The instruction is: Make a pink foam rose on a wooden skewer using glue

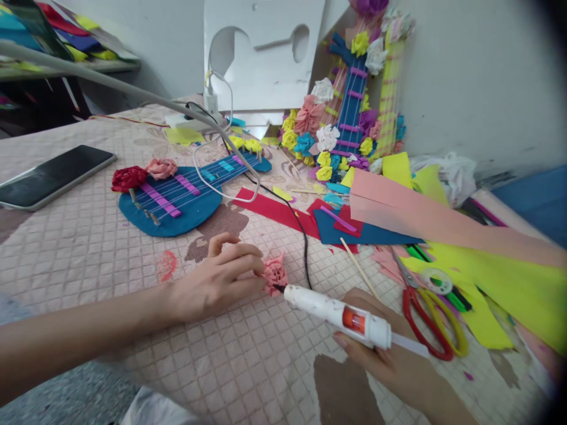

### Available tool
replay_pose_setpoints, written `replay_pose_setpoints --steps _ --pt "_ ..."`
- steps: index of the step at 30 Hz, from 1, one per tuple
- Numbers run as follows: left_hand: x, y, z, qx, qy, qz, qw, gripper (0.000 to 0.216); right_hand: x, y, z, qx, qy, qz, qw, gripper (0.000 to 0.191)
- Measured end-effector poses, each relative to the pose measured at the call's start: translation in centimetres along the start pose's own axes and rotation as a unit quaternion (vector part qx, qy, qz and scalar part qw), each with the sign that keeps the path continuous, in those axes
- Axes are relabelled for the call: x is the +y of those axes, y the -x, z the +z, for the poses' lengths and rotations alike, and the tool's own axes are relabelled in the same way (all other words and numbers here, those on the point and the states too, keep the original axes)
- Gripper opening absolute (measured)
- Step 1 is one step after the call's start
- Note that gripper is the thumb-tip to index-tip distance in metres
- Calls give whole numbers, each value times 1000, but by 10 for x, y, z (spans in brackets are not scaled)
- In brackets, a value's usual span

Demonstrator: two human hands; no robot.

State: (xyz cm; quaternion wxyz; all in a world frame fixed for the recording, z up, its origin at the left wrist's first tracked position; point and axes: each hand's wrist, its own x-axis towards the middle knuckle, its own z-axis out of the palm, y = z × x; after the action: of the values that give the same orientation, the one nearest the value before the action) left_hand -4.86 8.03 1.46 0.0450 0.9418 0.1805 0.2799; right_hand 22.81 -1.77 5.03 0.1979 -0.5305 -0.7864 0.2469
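Observation:
My left hand (217, 282) rests on the quilted cloth and pinches a small pink paper flower (274, 273) between its fingertips. My right hand (385, 354) grips a white glue gun (341, 316) with an orange trigger; its dark nozzle touches the underside of the flower. The gun's black cord (303, 236) runs away across the table toward the back. Beyond my hands lies a blue paper guitar (177, 198) with purple bars, white strings and a red and a pink flower at its left end.
A phone (53, 176) lies at far left. Red-and-yellow scissors (432, 316), a tape roll (436, 280), a thin stick (358, 268) and pink, yellow, blue and red paper sheets (443, 218) cover the right. A flower-covered guitar (349, 106) leans on the wall by a white foam cutout (261, 53).

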Motion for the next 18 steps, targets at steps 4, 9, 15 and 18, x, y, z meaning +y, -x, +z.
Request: replay_pose_setpoints --steps 4,9,15,18 --pt "-2 -1 3 -4 42 -23 999 15 1 0 1 11 0 -7 1000 23" --pt "-4 -4 6 -10 72 -43 996 10 4 3 1 15 -4 4 1000 21" --pt "-1 -7 8 -11 104 -83 991 8 6 6 1 26 -8 -2 1000 23" --pt "1 -8 8 -20 119 -118 986 7 7 7 2 20 -12 1 1000 23"
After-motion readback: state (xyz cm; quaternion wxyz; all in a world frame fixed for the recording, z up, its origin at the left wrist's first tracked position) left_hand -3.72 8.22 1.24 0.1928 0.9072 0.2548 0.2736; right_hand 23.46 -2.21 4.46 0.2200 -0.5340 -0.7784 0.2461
